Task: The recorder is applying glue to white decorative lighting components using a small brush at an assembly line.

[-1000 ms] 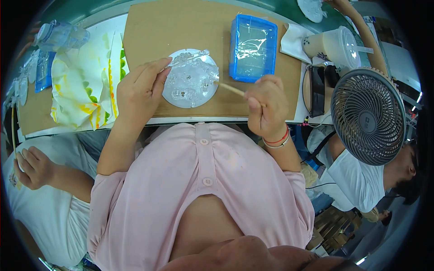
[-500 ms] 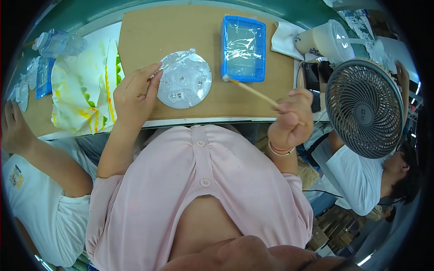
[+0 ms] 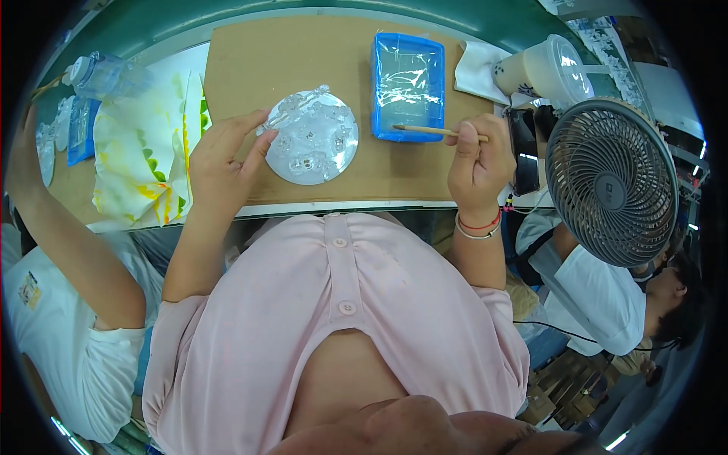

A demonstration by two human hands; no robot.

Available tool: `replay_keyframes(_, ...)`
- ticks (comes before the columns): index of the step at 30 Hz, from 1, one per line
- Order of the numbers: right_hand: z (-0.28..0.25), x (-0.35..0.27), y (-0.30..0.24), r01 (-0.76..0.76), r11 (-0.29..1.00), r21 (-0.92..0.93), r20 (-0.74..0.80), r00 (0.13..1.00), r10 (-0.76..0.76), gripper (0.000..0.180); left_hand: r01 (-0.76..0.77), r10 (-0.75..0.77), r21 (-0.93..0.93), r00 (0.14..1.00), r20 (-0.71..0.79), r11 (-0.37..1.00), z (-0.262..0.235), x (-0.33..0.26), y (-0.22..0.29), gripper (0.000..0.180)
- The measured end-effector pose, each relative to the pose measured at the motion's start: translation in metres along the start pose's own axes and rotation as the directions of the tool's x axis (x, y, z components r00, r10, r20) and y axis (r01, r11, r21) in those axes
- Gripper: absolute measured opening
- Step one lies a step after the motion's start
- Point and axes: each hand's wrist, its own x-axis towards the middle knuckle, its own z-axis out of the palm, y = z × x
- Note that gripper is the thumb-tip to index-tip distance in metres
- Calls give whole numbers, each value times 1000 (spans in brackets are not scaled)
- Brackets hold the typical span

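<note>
My right hand [image 3: 479, 163] grips a thin wooden-handled brush [image 3: 432, 132]. The brush points left, its tip over the near edge of a blue tray [image 3: 374, 91] that looks filled with something clear and shiny. Beside the left rim of a round white disc [image 3: 343, 161], my left hand [image 3: 227, 155] is open, thumb and forefinger apart. Whether its fingertips touch the disc I cannot tell. Several small clear plastic pieces [image 3: 307, 136] lie on the disc, one longer piece [image 3: 303, 102] along its far edge.
Brown cardboard [image 3: 288, 53] covers the table. To the left are a patterned cloth [image 3: 136, 159], a clear bottle [image 3: 114, 76] and a co-worker's arm [image 3: 68, 235]. A lidded drink cup [image 3: 531, 68], a phone [image 3: 525, 148] and a fan [image 3: 610, 186] stand to the right, near another person [image 3: 599, 296].
My left finger and thumb have parted from the clear piece at the disc's rim. My right hand has turned the brush flatter, its tip shifting right onto the tray's near edge.
</note>
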Motion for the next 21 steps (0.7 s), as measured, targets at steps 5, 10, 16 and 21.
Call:
replay_keyframes(5,-6,-2,1,28,995,98,-107,994,-18,21,-1,1,20,1000,29,1000,1,1,-2,16)
replay_keyframes(10,-2,-6,-22,149,971,187,-106,986,-131,23,-29,29,34,1000,-10,999,0,0,-6,14)
replay_keyframes(16,25,-15,-25,181,966,185,-10,983,-182,6,-31,31,23,999,-7,999,1,0,-6,15)
replay_keyframes(21,38,-16,-19,212,958,195,-6,977,-215,6,-21,21,17,1000,-10,1000,1,-1,-5,15)
